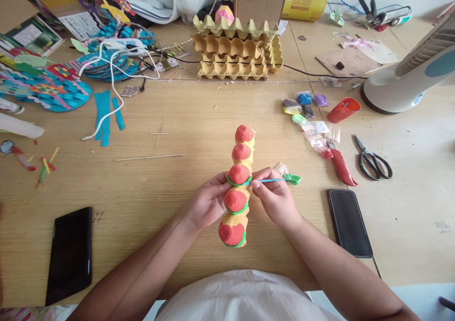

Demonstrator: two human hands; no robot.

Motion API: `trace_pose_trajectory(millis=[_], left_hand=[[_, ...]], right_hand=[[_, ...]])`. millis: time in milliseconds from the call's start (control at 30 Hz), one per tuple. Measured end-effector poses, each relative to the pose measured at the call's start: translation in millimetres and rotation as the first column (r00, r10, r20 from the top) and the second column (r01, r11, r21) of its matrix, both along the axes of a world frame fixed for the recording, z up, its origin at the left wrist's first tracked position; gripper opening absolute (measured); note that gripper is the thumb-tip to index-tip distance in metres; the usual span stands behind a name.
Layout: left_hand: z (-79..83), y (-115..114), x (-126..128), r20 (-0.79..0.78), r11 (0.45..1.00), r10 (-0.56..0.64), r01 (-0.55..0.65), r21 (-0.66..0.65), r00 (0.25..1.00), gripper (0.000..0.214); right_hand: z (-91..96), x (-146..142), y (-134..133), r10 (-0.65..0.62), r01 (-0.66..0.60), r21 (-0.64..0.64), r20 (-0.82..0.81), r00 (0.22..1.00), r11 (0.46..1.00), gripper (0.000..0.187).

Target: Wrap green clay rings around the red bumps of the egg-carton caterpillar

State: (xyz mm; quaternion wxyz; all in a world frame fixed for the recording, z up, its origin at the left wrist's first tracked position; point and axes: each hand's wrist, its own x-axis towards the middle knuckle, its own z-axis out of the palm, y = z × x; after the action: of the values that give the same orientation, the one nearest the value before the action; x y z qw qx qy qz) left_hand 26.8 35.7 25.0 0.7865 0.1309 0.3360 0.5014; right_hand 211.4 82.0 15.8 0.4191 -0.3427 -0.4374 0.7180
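My left hand (pixel 209 198) grips a strip of egg carton (pixel 234 221) from its left side, holding it above the table. Red clay covers the tops of its several bumps, and green clay bands (pixel 239 211) run along the edges of the three nearest ones. In my right hand (pixel 277 198) a thin blue stick (pixel 270 180) is pinched, its tip against the green band of the middle bump. The two farthest bumps show red clay without green. Just beyond my right hand lies a green clay packet (pixel 293 178).
Scissors (pixel 373 159), a red-handled cutter (pixel 341 164), a red cup (pixel 344 110) and a phone (pixel 350 222) lie to the right. A black tablet (pixel 70 254) is at left. Egg cartons (pixel 231 69) are stacked at the back; a white fan (pixel 394 88) stands at right.
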Motion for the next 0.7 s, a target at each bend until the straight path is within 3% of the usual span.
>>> trace_pose_trajectory(millis=[700], left_hand=[[-1.8, 0.0, -0.4, -0.009, 1.0, 0.003, -0.002, 0.022, 1.0, 0.017]], right_hand=[[1.1, 2.4, 3.5, 0.02, -0.02, 0.026, -0.024, 1.0, 0.999, 0.027]])
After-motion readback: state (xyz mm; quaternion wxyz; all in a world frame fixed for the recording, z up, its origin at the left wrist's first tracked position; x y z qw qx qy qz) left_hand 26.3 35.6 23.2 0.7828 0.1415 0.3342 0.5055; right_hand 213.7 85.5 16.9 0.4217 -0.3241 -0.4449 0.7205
